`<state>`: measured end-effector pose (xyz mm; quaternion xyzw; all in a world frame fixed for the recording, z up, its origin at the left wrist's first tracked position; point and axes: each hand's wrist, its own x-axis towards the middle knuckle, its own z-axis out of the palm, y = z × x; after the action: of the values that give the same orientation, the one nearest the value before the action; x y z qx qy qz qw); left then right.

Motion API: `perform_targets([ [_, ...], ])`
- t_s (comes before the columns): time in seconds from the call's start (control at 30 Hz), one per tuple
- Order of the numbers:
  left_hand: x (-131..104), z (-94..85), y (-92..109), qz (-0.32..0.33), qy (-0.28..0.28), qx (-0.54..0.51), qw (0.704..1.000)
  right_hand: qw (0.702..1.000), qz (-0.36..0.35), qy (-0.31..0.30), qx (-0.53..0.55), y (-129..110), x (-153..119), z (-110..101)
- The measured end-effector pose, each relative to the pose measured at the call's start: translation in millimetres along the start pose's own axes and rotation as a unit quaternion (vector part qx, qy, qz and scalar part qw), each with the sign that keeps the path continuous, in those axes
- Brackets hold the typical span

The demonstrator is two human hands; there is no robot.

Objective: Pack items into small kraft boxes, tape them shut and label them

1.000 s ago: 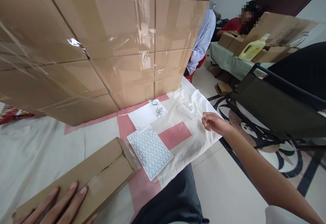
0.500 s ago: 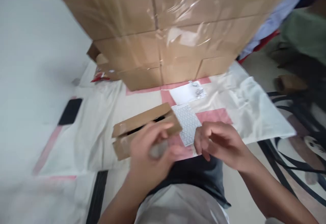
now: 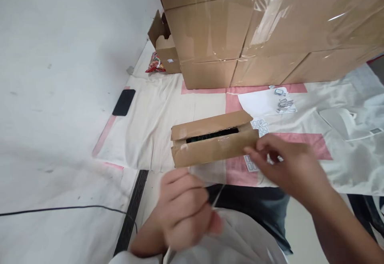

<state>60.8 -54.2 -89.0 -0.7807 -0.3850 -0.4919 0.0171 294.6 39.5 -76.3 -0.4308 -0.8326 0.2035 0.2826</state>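
A long brown cardboard box (image 3: 210, 152) stands on the cloth in front of me, with a dark gap along its top between the flaps. My right hand (image 3: 289, 164) is at its right end, thumb and forefinger closed on the edge there. Nearer to my body, my left hand (image 3: 186, 210) is apart from the box and curled into a fist, slightly blurred. Its palm is hidden, so any small thing inside cannot be made out. Part of a white sheet of outlined labels (image 3: 251, 165) shows beyond and below the box's right end.
Stacked large cartons (image 3: 270, 28) wrapped in clear film form a wall behind. White paper (image 3: 258, 102) with small stickers lies before them. A black phone (image 3: 124, 102) rests at left, near a red packet (image 3: 155, 63) and an opened carton (image 3: 168, 54). Clear plastic (image 3: 345, 122) lies right.
My view has turned left. The right hand has come to the box's right end and closed on its edge. My left hand has drawn back from the box toward my body and curled up.
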Motion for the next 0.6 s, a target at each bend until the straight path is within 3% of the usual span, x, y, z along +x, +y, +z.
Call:
perform_targets([
  [0.07,-4,-22.3,-11,-0.018,0.060,-0.019,0.998,0.986,-0.091,0.112,-0.083,5,15,0],
  [0.1,-2,-33.7,-18,-0.025,0.054,-0.026,0.998,0.977,-0.137,0.122,-0.106,5,23,2],
  [0.17,7,-54.4,-36,-0.046,-0.059,-0.027,0.997,0.968,-0.198,0.065,-0.140,2,35,12],
  [0.27,25,-73.5,-62,-0.072,-0.250,0.007,0.966,0.963,-0.198,-0.045,-0.175,-7,44,35],
  [0.33,35,-77.7,-76,-0.089,-0.325,0.015,0.941,0.962,-0.189,-0.065,-0.186,-9,44,49],
  [0.43,42,-77.1,-90,-0.106,-0.384,-0.007,0.917,0.963,-0.183,-0.070,-0.185,-8,41,57],
  [0.6,45,-72.4,-100,-0.132,-0.408,-0.136,0.893,0.968,-0.178,-0.063,-0.168,-4,39,54],
])
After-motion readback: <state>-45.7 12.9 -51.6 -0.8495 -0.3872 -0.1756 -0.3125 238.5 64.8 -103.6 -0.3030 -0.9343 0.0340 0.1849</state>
